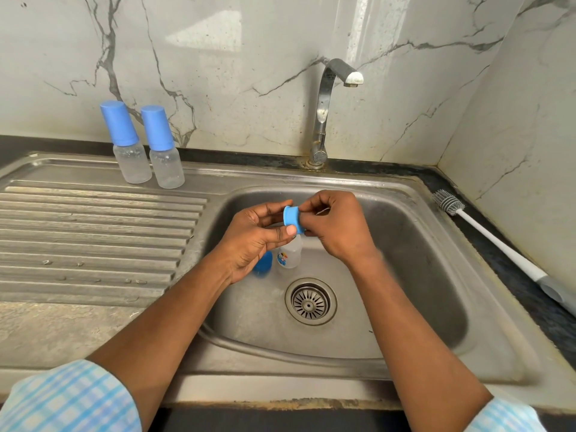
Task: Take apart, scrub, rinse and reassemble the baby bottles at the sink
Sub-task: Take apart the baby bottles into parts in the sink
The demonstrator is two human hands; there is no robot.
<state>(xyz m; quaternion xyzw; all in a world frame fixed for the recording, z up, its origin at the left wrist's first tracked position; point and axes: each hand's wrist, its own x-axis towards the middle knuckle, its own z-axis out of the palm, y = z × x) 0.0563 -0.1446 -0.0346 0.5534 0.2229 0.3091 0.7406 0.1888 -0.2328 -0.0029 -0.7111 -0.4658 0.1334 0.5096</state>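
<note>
Over the sink basin point(420, 260), my left hand point(255, 241) and my right hand point(336, 226) both hold a blue screw ring point(293, 217) between them. My left thumb and fingers pinch its near side; my right fingertips grip its right side. Below them a clear bottle body point(290, 254) with a printed label lies in the basin, next to a blue cap point(262, 265) partly hidden by my left hand. Two assembled bottles point(132, 145) with blue caps stand upright at the back of the drainboard, the second point(163, 148) to the right of the first.
The tap point(330, 104) rises behind the basin, with no water running. A white-handled bottle brush point(486, 235) lies on the dark counter along the right wall. The ribbed drainboard point(93, 238) stretches left. The drain strainer point(310, 301) sits in the basin floor.
</note>
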